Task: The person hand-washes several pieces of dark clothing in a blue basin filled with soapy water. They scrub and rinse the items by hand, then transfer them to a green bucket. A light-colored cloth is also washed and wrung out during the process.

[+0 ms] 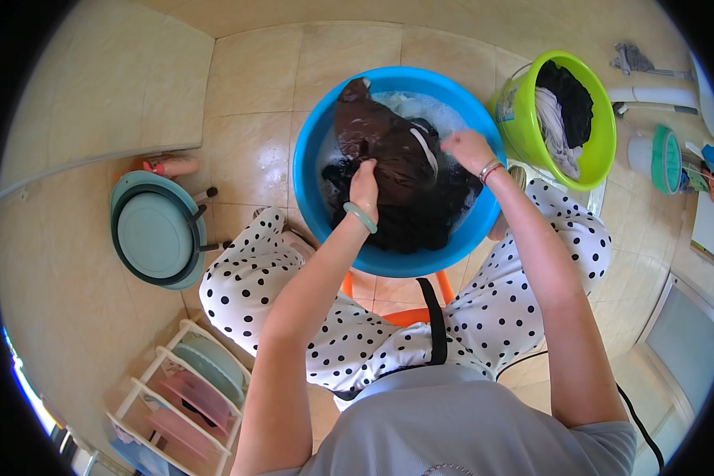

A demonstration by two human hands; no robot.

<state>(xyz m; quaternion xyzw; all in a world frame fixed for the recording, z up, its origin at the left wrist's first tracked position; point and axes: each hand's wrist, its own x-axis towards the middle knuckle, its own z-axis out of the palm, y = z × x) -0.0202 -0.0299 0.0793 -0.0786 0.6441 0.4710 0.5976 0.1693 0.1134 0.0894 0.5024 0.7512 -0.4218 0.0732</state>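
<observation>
Left grip [364, 189] pinching slick brown cloth [385, 151]; right grip [467, 151] curled, hold unclear; round sudsy basin [309, 190].

Blue basin [420, 265], dark brown garment [389, 147]
Garment stripe [425, 149]: white. Bucket [605, 136]: lime green. Bucket cloths: black [567, 99], pale grey [554, 136]. Trousers [250, 305]: white, black polka dots. Shirt [468, 428]: plain grey (bangle [361, 215]: pale green).

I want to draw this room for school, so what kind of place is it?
Probably a home bathroom or laundry area: there's a round blue plastic tub holding dark wet clothes and white suds, a lime-green plastic bucket, and glossy beige floor tiles.
</observation>
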